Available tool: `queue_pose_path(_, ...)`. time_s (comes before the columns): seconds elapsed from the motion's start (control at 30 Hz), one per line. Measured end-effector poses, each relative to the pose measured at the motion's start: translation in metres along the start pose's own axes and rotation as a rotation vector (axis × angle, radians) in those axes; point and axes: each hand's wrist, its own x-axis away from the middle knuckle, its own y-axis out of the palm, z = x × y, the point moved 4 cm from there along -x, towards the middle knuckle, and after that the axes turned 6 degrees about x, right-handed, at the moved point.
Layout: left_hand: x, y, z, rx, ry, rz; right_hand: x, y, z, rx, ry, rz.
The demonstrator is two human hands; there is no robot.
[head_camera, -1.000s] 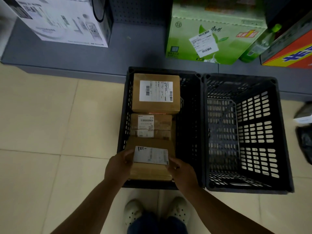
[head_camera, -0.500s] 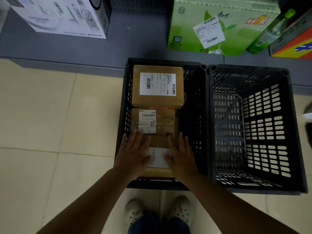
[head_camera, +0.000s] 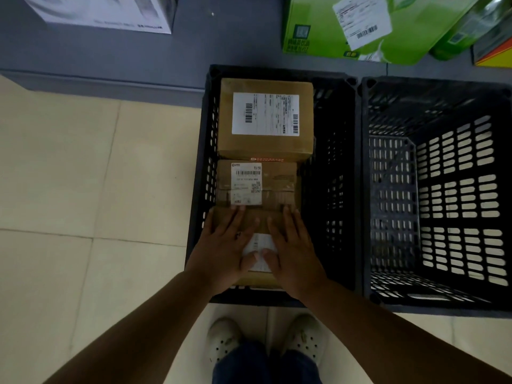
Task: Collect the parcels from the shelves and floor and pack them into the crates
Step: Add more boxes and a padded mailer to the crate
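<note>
Two black slatted crates stand side by side on the tiled floor. The left crate (head_camera: 332, 173) holds three brown cardboard parcels in a row: a large one (head_camera: 266, 120) at the far end, a middle one (head_camera: 257, 184), and a near one (head_camera: 260, 217) with a white label. My left hand (head_camera: 224, 245) and my right hand (head_camera: 293, 245) lie flat on top of the near parcel, fingers straight and pointing away, covering most of it. The right crate (head_camera: 437, 189) holds nothing.
A low grey shelf (head_camera: 110, 51) runs along the back. On it stand a white box (head_camera: 110, 12), a green carton (head_camera: 360, 26) with a shipping label, and more coloured boxes (head_camera: 493, 48) at the far right. My white shoes (head_camera: 266, 339) stand before the crates.
A second ago both hands held the near parcel by its sides above the crate. It now lies in the crate, and the hands rest flat on its top.
</note>
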Motion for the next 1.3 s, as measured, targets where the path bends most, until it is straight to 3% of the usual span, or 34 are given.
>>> queue_pose_path(0.3,0.002,0.005,-0.003,0.015,0.027,0.041,-0.002,0.004,0.002,-0.062,-0.084,0.039)
queue_pose_path(0.4,0.005,0.020,-0.004,-0.018,0.048,0.027,0.002,0.016,0.006,0.021,-0.148,0.037)
queue_pose_path(0.8,-0.022,0.058,-0.016,-0.170,0.113,-0.071,-0.014,0.065,0.030,0.201,-0.252,-0.232)
queue_pose_path(0.97,-0.027,0.067,-0.015,-0.198,0.125,-0.047,-0.018,0.072,0.036,0.113,-0.229,-0.284)
queue_pose_path(1.07,-0.023,0.055,-0.012,-0.209,0.118,-0.044,-0.015,0.052,0.034,-0.013,-0.183,-0.077)
queue_pose_path(1.13,-0.020,0.044,-0.015,-0.263,0.171,-0.032,-0.015,0.039,0.041,-0.205,-0.014,0.101)
queue_pose_path(1.23,-0.021,0.019,-0.029,-0.363,0.226,0.040,-0.023,0.041,0.050,-0.655,0.298,0.073)
queue_pose_path(1.3,-0.025,0.004,-0.042,-0.398,0.176,0.078,-0.031,0.047,0.045,-0.873,0.364,0.040)
